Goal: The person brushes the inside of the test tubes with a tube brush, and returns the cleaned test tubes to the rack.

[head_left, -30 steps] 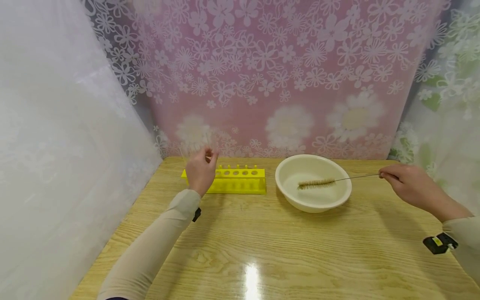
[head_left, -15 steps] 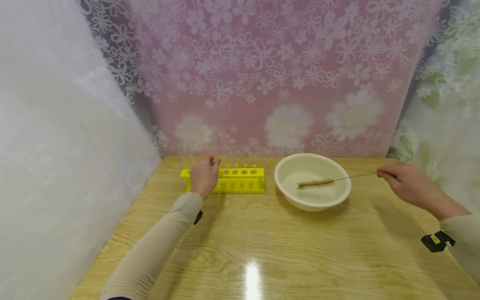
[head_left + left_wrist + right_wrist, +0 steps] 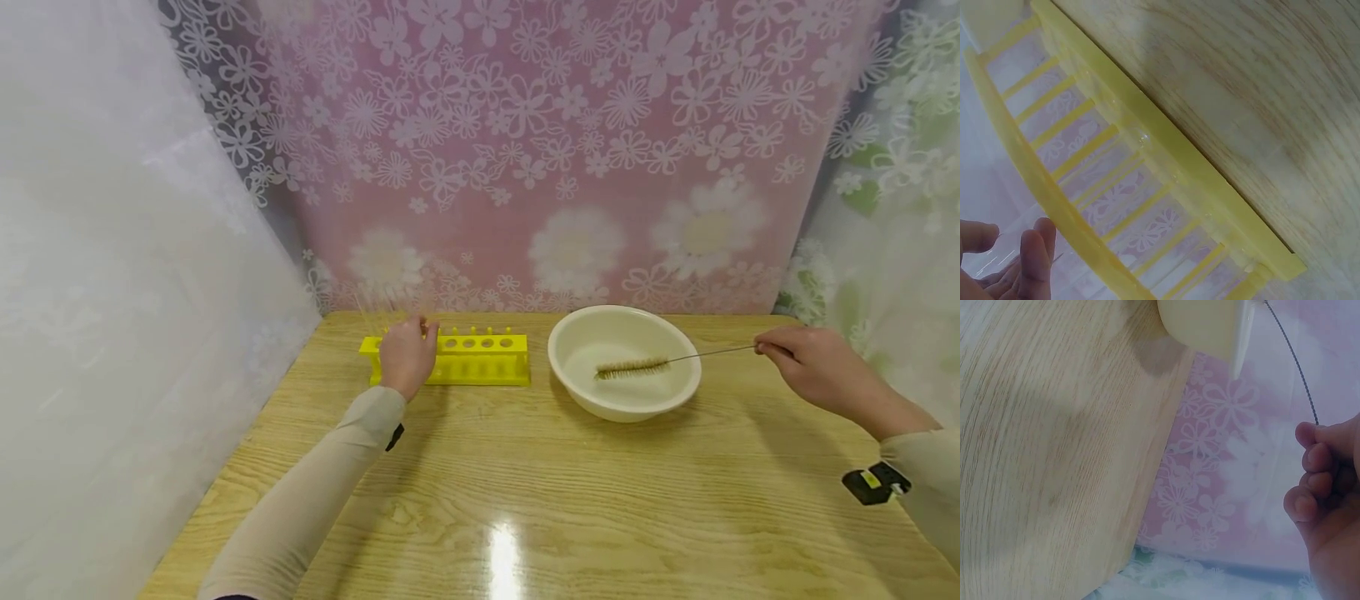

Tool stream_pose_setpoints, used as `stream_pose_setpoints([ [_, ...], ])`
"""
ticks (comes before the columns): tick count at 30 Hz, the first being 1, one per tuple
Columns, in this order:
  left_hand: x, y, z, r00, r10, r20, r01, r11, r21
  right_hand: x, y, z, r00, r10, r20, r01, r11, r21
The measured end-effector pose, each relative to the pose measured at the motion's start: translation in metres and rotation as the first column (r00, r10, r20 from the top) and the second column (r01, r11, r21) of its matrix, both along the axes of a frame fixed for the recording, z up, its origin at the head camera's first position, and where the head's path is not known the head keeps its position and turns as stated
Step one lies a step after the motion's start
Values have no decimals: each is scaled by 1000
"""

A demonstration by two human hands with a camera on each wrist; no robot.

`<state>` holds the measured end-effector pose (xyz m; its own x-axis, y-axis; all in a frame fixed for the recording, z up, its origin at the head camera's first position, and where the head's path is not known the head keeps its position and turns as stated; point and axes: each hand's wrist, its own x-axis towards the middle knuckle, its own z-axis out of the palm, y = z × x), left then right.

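Observation:
My left hand point(image 3: 407, 358) is at the left half of a yellow test tube rack point(image 3: 480, 371). In the left wrist view its thumb and fingers stand apart around the upper end of a clear glass test tube point(image 3: 1010, 249), above the rack's top bar. Further clear tubes point(image 3: 365, 315) stand in the rack's left holes, faint against the curtain; the holes on the right hold none. My right hand point(image 3: 828, 375) pinches the twisted wire handle point(image 3: 1297, 362) of a test tube brush point(image 3: 633, 367). The tan bristles lie over the inside of a cream basin point(image 3: 561, 375).
The rack and basin stand side by side near the back of the wooden table point(image 3: 480, 475). A pink flowered curtain point(image 3: 487, 167) hangs behind the table, with pale sheeting point(image 3: 135, 292) on the left and a leafy curtain point(image 3: 892, 250) on the right.
My left hand has come down to the rack's top, lowering a tube into it, and then stays there. The right hand and brush have hardly moved.

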<state>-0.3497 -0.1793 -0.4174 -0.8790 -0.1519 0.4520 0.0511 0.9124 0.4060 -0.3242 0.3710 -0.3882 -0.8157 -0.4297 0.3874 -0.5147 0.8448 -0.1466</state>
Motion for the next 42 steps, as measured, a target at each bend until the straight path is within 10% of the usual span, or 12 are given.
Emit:
stream_pose_setpoints([
  [31, 13, -7, 1, 1000, 7, 29, -1, 980, -198, -5, -5, -5, 1000, 11, 16, -10, 999, -48],
  [42, 25, 5, -3, 996, -84, 8, 84, 973, -217, -23, -20, -20, 1000, 2, 9, -2, 998, -61],
])
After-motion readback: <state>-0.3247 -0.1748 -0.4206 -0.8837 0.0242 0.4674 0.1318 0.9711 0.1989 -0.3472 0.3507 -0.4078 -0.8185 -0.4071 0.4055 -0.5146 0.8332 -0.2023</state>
